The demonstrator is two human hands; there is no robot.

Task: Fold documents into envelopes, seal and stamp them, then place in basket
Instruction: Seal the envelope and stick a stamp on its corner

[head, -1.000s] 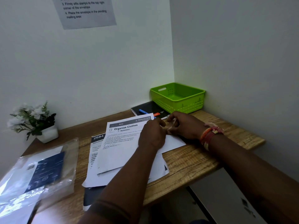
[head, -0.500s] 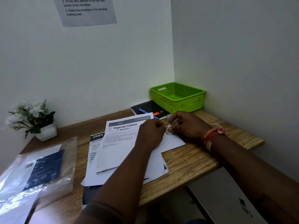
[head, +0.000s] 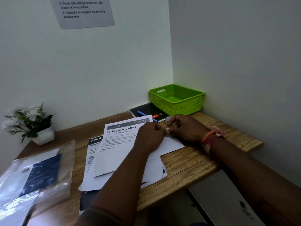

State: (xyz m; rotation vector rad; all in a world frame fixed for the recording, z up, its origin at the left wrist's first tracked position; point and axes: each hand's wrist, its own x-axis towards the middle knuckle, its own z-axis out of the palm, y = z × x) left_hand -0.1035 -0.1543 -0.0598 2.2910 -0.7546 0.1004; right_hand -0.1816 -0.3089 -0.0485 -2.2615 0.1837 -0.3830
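Both hands meet at frame centre over the printed sheets (head: 120, 144): left hand (head: 150, 137) and right hand (head: 187, 129) curled, pinching one small pale item (head: 167, 128) between them, too small to identify, green basket (head: 176, 99) just behind, centre-right.

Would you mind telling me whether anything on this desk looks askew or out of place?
The printed sheets lie fanned and crooked rather than squared up, the lower ones overhanging the desk's front edge. A clear plastic bag at the left also overhangs it. The green basket sits squarely in the corner.
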